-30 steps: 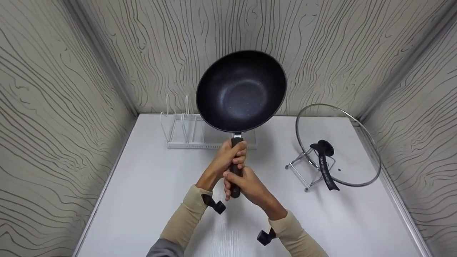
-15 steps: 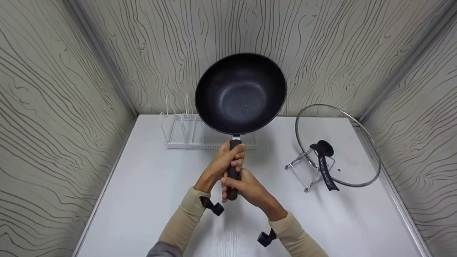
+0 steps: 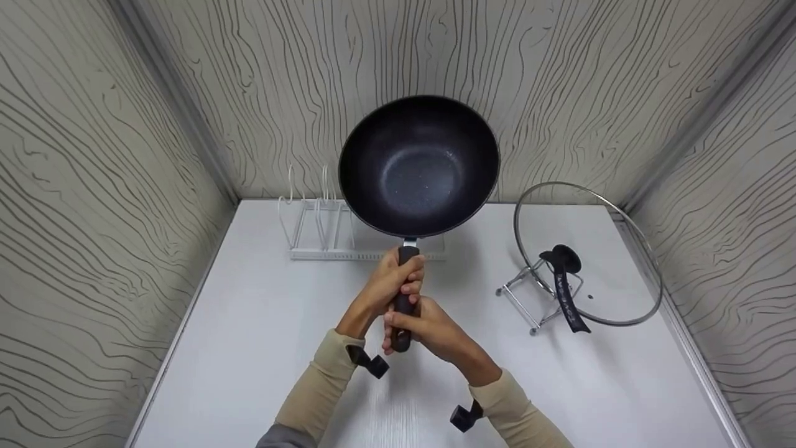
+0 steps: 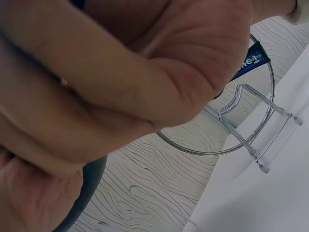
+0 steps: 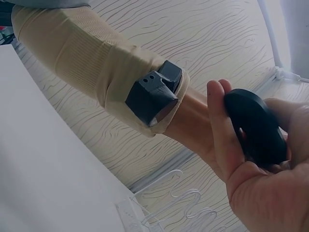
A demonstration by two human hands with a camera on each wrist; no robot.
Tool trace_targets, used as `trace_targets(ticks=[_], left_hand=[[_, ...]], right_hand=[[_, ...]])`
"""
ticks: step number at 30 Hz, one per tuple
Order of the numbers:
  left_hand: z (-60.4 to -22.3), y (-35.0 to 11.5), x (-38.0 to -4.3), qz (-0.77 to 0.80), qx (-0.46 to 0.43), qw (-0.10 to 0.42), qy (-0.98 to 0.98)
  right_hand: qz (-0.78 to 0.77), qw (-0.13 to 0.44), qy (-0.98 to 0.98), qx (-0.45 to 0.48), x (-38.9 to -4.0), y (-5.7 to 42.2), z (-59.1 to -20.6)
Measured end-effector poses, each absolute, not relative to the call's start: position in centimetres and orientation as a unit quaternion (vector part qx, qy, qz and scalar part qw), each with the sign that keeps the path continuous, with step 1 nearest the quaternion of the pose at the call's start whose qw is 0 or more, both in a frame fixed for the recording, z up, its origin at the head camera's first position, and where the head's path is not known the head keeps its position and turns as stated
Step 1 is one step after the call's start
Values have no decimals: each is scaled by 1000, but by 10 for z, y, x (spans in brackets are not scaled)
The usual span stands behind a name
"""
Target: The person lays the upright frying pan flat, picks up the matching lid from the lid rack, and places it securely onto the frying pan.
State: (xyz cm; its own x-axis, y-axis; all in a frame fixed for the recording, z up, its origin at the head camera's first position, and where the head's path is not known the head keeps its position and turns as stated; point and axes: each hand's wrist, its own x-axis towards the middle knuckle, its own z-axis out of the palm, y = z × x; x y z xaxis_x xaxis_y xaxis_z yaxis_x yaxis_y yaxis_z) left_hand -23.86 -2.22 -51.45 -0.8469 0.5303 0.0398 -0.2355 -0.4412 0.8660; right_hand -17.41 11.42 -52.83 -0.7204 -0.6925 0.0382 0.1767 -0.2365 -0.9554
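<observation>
Black inside, the pan (image 3: 420, 177) tilts toward us, held up over the bench (image 3: 267, 348), its handle (image 3: 403, 304) pointing to six o'clock. Our fingers (image 3: 411, 287) are clamped on that handle, left hand (image 3: 387, 280) nearer the pan, right hand (image 3: 433, 328) nearer the end. Lifting is done, we judge; setting down is not, since only our grip seems to bear the weight. At eight o'clock the rack (image 3: 317, 255) stands partly hidden by the pan; at four the lid (image 3: 609, 264) leans on its stand (image 3: 522, 307).

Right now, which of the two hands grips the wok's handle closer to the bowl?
The left hand: it grips the black handle near the wok bowl; the right hand grips nearer the handle's free end.
</observation>
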Motion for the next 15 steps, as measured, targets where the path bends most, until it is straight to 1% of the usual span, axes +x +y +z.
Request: trace_targets(ticks=[8, 15], left_hand=[[-515, -23, -237, 832, 145, 240, 479], [-512, -33, -237, 831, 148, 244, 478]], right_hand=[[-748, 287, 551, -234, -174, 119, -530], [-725, 253, 610, -196, -183, 138, -527]])
